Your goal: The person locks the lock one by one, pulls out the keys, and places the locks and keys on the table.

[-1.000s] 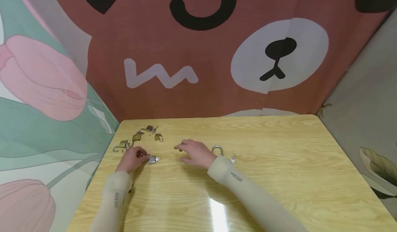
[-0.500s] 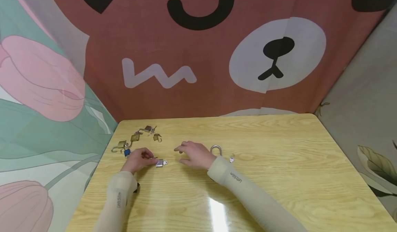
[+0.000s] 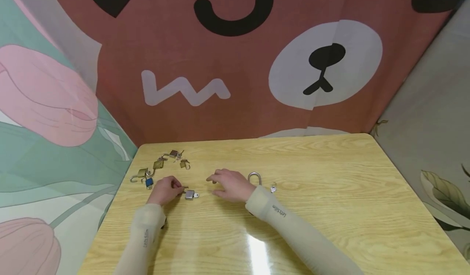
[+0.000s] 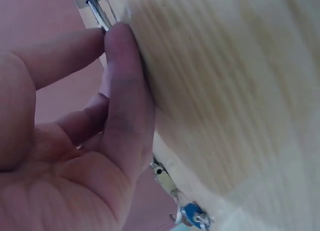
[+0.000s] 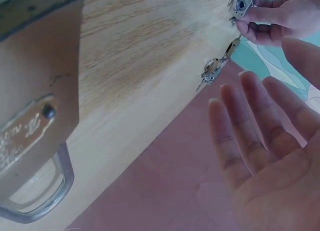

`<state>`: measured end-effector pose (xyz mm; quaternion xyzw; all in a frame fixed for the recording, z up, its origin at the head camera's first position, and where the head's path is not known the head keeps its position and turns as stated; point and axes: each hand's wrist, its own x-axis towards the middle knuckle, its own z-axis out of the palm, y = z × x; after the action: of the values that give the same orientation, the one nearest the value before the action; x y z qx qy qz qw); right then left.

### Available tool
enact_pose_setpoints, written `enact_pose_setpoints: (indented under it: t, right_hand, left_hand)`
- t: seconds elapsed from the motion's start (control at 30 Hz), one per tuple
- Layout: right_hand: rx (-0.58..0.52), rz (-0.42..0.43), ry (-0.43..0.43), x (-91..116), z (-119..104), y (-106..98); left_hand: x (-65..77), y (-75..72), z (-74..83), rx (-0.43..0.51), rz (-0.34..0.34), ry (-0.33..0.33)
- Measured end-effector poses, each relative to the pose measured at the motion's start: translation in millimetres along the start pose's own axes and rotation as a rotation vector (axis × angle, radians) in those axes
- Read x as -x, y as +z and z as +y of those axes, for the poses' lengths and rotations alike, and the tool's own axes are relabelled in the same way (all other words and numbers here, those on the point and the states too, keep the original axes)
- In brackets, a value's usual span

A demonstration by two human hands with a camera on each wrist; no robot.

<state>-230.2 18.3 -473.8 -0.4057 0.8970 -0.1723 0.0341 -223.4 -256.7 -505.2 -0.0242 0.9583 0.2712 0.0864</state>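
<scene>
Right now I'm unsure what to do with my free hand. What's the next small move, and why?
Probably bring the right hand over to steady the silver padlock: the left hand pinches it at one end only, and the right is open, holding nothing.

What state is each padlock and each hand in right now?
small silver padlock: flat on the table, shackle pinched by the left hand.
left hand: fingers curled, pinching.
right hand: fingers relaxed, holding nothing.
large padlock: shackle closed, behind the right wrist.
brass padlocks: some shackles swung open.
</scene>
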Motion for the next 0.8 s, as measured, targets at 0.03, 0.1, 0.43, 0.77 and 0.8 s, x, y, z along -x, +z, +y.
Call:
enact_pose_setpoints:
  t: [0.03, 0.1, 0.43, 0.77, 0.8]
  right_hand:
    - [0.000, 0.001, 0.001, 0, 0, 0]
    - [0.002, 0.001, 0.002, 0, 1, 1]
    - [-0.001, -0.018, 0.021, 3, 2, -1]
    - [-0.074, 0.002, 0.051, 9, 11, -3]
    - [-0.099, 0.010, 0.055, 10, 12, -3]
  left_hand:
    - [-0.1, 0.0, 1.0, -0.013, -0.003, 0.001]
    - [-0.5, 0.5, 1.9, -0.027, -0.008, 0.001]
    - [6.7, 2.2, 2.9, 0.220, -0.059, 0.074]
    - [18.3, -0.3, 34.2, 0.560, -0.109, 0.202]
    - [19.1, -1.0, 39.7, 0.583, -0.113, 0.218]
